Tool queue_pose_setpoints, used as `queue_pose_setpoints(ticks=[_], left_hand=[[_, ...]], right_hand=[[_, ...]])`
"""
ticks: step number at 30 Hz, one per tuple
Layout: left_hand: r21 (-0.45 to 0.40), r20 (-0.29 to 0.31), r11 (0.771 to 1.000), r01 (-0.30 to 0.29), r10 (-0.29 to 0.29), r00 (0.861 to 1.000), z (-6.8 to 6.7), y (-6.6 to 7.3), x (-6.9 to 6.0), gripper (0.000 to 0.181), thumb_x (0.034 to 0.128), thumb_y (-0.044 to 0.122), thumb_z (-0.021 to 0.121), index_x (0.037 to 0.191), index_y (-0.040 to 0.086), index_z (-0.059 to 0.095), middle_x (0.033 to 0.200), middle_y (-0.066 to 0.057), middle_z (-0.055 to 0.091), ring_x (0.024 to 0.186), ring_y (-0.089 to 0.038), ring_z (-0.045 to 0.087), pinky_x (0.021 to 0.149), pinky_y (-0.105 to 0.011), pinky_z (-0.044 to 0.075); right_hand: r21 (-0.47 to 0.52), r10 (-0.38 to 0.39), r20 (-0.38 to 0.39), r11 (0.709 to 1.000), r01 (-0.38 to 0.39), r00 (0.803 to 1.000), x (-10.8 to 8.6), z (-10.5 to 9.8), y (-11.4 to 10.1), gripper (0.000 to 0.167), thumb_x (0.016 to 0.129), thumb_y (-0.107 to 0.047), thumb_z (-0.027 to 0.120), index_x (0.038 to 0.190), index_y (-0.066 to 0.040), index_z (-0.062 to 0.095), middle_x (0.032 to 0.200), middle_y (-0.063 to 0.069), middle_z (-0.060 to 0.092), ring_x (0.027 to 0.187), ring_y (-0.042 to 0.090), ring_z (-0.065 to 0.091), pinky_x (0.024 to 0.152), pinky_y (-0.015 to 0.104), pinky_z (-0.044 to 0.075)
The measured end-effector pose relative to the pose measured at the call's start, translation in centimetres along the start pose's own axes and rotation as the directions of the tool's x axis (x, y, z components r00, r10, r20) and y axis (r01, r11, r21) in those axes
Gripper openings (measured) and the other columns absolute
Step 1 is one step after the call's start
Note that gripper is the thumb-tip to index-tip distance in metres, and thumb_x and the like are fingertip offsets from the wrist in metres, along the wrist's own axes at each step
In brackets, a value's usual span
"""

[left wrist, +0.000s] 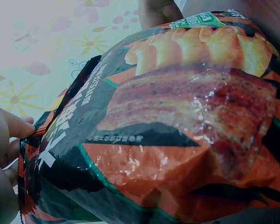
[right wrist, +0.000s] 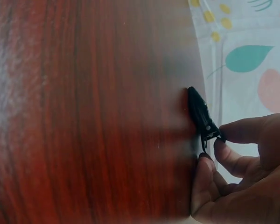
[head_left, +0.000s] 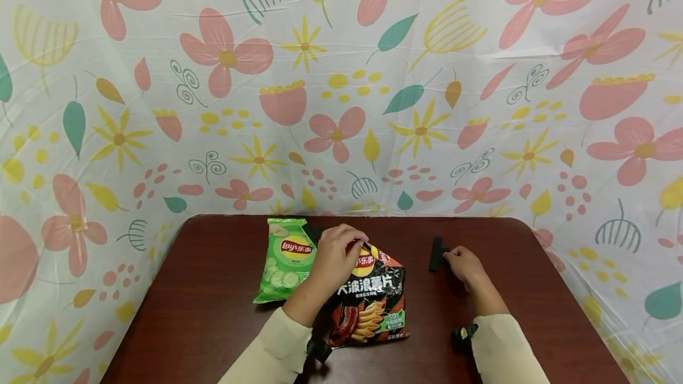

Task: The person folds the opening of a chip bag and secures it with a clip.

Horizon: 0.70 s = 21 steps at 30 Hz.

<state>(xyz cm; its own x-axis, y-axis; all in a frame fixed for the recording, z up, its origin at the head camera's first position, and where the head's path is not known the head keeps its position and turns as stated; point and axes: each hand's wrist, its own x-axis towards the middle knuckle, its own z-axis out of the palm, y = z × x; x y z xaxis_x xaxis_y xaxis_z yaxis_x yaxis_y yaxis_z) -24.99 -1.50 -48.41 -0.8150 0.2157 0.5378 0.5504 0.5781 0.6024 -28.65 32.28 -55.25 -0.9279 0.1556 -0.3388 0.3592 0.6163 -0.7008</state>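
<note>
My left hand [head_left: 336,253] pinches the top edge of a black and orange Lay's chip bag [head_left: 368,307], which stands tilted on the table. In the left wrist view, the fingertips hold the folded end of the chip bag [left wrist: 177,116] at the left. My right hand [head_left: 466,265] holds a black bag clip [head_left: 436,253] by its handle end, to the right of the bag. The right wrist view shows the clip [right wrist: 200,112] between thumb and fingers, close to the tabletop. Whether its jaws are parted is unclear.
A green Lay's chip bag [head_left: 287,262] lies left of my left hand. A dark piece [head_left: 313,233] shows by its upper right corner, partly hidden. The dark red table [head_left: 203,289] ends at a flower-printed curtain [head_left: 341,105]. Black wrist cameras sit at both cuffs.
</note>
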Motion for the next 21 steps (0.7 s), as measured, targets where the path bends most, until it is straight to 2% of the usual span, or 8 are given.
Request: queue_pose_setpoints(ticks=[3, 7, 10, 15, 21], left_hand=[[0.0, -0.003, 1.0, 0.0, 0.0, 1.0, 0.0, 0.0, 0.0, 0.011, 0.098, 0.014, 0.067, 0.1, 0.02, 0.076, 0.104, 0.005, 0.071, 0.097, -0.014, 0.067, 0.108, -0.048, 0.043], [-0.001, -0.009, 1.0, -0.008, 0.008, 1.0, 0.0, -0.1, 0.0, 0.01, 0.098, 0.015, 0.068, 0.1, 0.021, 0.076, 0.102, 0.006, 0.07, 0.096, -0.013, 0.066, 0.107, -0.048, 0.044], [-0.007, -0.005, 1.0, -0.005, 0.005, 1.0, 0.0, -0.1, 0.0, 0.01, 0.0983, 0.016, 0.067, 0.1, 0.021, 0.076, 0.102, 0.006, 0.07, 0.096, -0.013, 0.066, 0.108, -0.047, 0.043], [-0.019, 0.01, 1.0, 0.009, -0.009, 1.0, 0.0, -0.1, 0.0, 0.011, 0.0993, 0.017, 0.066, 0.1, 0.022, 0.076, 0.103, 0.007, 0.07, 0.097, -0.013, 0.066, 0.11, -0.047, 0.042], [-0.017, -0.008, 1.0, -0.006, 0.006, 1.0, -0.1, 0.0, 0.0, 0.011, 0.0983, 0.015, 0.067, 0.099, 0.021, 0.076, 0.101, 0.006, 0.07, 0.095, -0.013, 0.066, 0.107, -0.048, 0.044]], right_hand=[[0.003, -0.01, 0.006, 1.0, 0.01, 1.0, -0.1, 0.0, 0.1, 0.032, 0.108, -0.03, 0.04, 0.111, 0.0, 0.049, 0.107, 0.017, 0.051, 0.087, 0.026, 0.047, 0.07, 0.034, 0.041], [0.022, -0.017, 0.022, 1.0, 0.017, 1.0, 0.0, -0.1, 0.4, 0.032, 0.109, -0.032, 0.038, 0.111, -0.001, 0.045, 0.091, 0.01, 0.046, 0.073, 0.021, 0.043, 0.064, 0.034, 0.039], [0.037, -0.022, 0.025, 0.999, 0.021, 0.999, -0.1, -0.2, 0.4, 0.031, 0.109, -0.032, 0.037, 0.109, -0.002, 0.044, 0.087, 0.009, 0.047, 0.068, 0.019, 0.04, 0.062, 0.033, 0.039], [0.029, -0.04, -0.011, 0.999, 0.041, 0.999, -0.6, -0.2, 0.3, 0.033, 0.109, -0.031, 0.039, 0.111, 0.001, 0.047, 0.106, 0.019, 0.057, 0.085, 0.025, 0.052, 0.07, 0.034, 0.042], [0.041, -0.055, -0.024, 0.998, 0.056, 0.998, -1.2, 0.3, 0.5, 0.033, 0.108, -0.031, 0.043, 0.113, 0.001, 0.049, 0.125, 0.028, 0.056, 0.11, 0.038, 0.059, 0.077, 0.035, 0.046]])
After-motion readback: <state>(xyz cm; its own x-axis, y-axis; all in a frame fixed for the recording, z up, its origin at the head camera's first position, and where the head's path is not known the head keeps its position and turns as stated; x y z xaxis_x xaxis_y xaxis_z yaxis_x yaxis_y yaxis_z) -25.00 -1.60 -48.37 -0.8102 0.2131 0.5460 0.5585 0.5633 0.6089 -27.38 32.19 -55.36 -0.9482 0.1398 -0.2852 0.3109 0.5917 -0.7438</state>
